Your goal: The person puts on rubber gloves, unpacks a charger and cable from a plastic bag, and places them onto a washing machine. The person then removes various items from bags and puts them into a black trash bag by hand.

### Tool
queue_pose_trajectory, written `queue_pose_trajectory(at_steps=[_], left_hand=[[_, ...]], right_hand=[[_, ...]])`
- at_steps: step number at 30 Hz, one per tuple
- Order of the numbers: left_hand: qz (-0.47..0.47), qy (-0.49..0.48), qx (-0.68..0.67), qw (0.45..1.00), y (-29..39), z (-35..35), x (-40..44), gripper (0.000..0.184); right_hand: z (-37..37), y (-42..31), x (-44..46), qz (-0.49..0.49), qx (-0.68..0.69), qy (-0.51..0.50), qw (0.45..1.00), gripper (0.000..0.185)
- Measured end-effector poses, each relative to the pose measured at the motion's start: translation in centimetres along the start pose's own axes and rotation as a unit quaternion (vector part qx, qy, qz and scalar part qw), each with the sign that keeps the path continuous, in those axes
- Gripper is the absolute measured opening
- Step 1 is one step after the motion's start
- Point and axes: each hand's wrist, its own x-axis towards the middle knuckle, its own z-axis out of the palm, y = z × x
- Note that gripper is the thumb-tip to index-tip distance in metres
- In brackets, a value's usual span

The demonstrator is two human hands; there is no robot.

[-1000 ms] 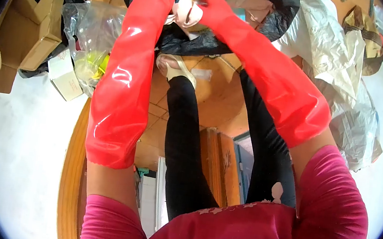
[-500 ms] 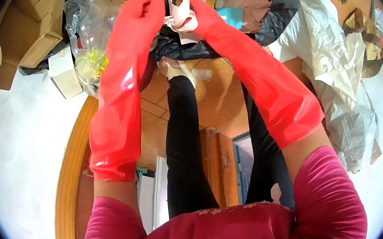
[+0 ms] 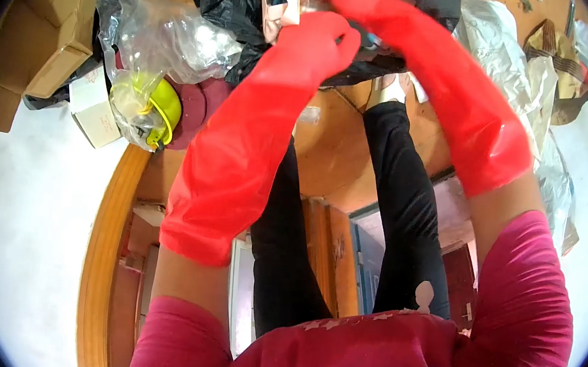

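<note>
Long red rubber gloves cover both hands. My left hand (image 3: 317, 45) is at the upper middle, its fingers curled at the lower edge of a pale pink strap-like item (image 3: 281, 14); what lies inside the fingers is hidden. Above and to the right, my right hand (image 3: 355, 0) reaches over the black plastic bag (image 3: 430, 3), with its fingers pointing left and partly spread. Nothing shows clearly between them. The bag's contents under both hands are mostly covered by the gloves.
An open cardboard box (image 3: 41, 46) and a small white box (image 3: 95, 110) stand at left. Beside them are clear plastic (image 3: 169, 35), a yellow-green item (image 3: 164, 111) and a maroon cap (image 3: 197, 107). White plastic bags (image 3: 500, 62) and a striped brown cloth (image 3: 562, 62) lie at right.
My left hand has moved right, in front of the bag, uncovering the maroon cap. My right hand has shifted up and right, away from the pink item. One foot has moved right.
</note>
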Motion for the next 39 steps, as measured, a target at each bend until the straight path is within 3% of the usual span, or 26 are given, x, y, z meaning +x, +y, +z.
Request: queue_pose_trajectory(at_steps=[1,2,5,8,11,12,16,18,22,24,28,31,36,39], left_hand=[[-0.040,0.016,0.085,0.995,-1.3,0.5,0.8,0.024],[-0.079,0.032,0.169,0.982,-2.7,0.8,1.4,0.028],[-0.147,-0.074,0.233,0.959,-4.7,-1.6,1.1,0.037],[-0.155,-0.048,0.281,0.946,-5.8,-0.7,0.6,0.042],[-0.167,-0.055,0.254,0.951,-6.1,0.0,0.4,0.046],[-0.252,-0.014,0.146,0.956,-6.5,0.5,0.7,0.048],[-0.210,-0.048,0.261,0.941,-5.1,0.4,0.7,0.048],[-0.154,-0.005,0.287,0.946,-4.6,0.2,0.8,0.037],[-0.163,-0.056,0.299,0.939,-5.1,-0.2,1.1,0.047],[-0.055,-0.010,0.350,0.935,-5.5,-0.2,0.5,0.047],[-0.049,-0.019,0.341,0.939,-6.0,-0.8,0.7,0.047],[-0.101,-0.005,0.305,0.947,-6.7,-0.6,0.6,0.048],[-0.020,0.058,0.358,0.932,-8.3,0.1,-0.1,0.055],[-0.070,0.030,0.360,0.930,-5.9,-1.4,0.0,0.058]], right_hand=[[-1.0,3.0,1.4,0.017,0.057,0.016,0.998,0.040],[-3.1,1.6,1.1,0.047,0.013,0.020,0.999,0.040],[-6.8,-0.9,-1.1,0.103,-0.154,0.034,0.982,0.040],[-6.9,-0.9,-1.8,0.122,-0.259,0.034,0.958,0.039],[-5.6,-0.8,-1.7,0.132,-0.324,0.031,0.936,0.039],[-5.3,-0.8,-1.6,0.135,-0.341,0.030,0.930,0.039],[-4.7,-0.3,-1.2,0.144,-0.376,0.028,0.915,0.039],[-4.7,-0.2,-1.2,0.144,-0.384,0.026,0.912,0.039],[-5.1,-0.1,-2.1,0.145,-0.401,0.016,0.905,0.038],[-5.4,-0.1,-2.2,0.145,-0.408,0.011,0.901,0.038],[-5.9,-0.4,-1.9,0.153,-0.428,-0.001,0.891,0.038],[-5.9,-1.0,-2.3,0.158,-0.447,-0.018,0.880,0.038],[-5.8,-3.3,-6.2,0.150,-0.481,-0.053,0.862,0.037],[-6.3,-5.5,-9.7,0.125,-0.464,-0.041,0.876,0.037]])
